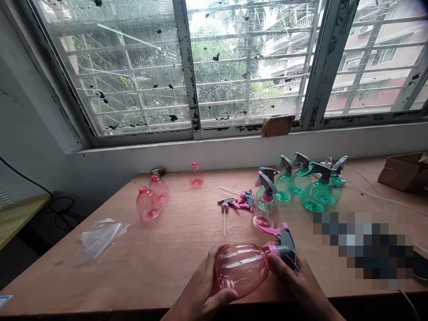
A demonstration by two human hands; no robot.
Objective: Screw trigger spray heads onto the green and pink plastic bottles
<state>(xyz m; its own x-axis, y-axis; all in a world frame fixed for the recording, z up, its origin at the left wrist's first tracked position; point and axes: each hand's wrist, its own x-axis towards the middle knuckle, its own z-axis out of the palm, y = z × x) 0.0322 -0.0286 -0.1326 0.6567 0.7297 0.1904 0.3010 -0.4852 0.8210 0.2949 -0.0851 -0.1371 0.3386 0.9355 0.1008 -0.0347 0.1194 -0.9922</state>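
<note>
My left hand (203,290) wraps around the body of a clear pink spray bottle (242,267) lying on its side near the table's front edge. My right hand (294,283) grips the bottle's neck, at the pink collar under the grey trigger head (286,244). An assembled pink bottle (265,207) stands just behind. Two loose pink and grey trigger heads (239,201) with dip tubes lie left of it.
Three empty pink bottles (149,203) without heads stand at the back left of the wooden table (167,254). Several green spray bottles (312,189) cluster at the back right. A clear plastic bag (100,238) lies at left, a cardboard box (404,171) at far right.
</note>
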